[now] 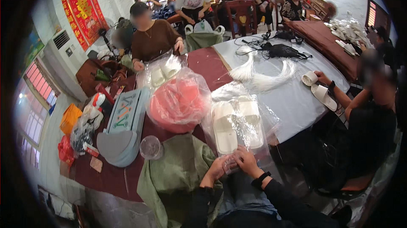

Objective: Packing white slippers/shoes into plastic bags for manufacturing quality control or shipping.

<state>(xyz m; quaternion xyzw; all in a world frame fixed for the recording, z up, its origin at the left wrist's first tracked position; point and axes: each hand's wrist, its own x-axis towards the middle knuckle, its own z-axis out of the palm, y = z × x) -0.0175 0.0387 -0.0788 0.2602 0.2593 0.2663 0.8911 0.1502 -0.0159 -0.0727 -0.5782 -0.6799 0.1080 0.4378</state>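
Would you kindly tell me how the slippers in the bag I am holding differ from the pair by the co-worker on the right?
The bagged slippers lie flat, side by side in a clear plastic bag that both hands pinch at its near end. The loose slippers are unbagged: one lies flat, one is rolled up. Both pairs are white.

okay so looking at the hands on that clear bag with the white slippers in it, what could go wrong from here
The clear bag of white slippers lies close to the table's near edge, held only at its near end by the left hand and right hand; a tug might drag it off onto the lap.

The thin film is crumpled in the fingers, so pulling could tear it.

The clear round lid nearby could get knocked by an elbow.
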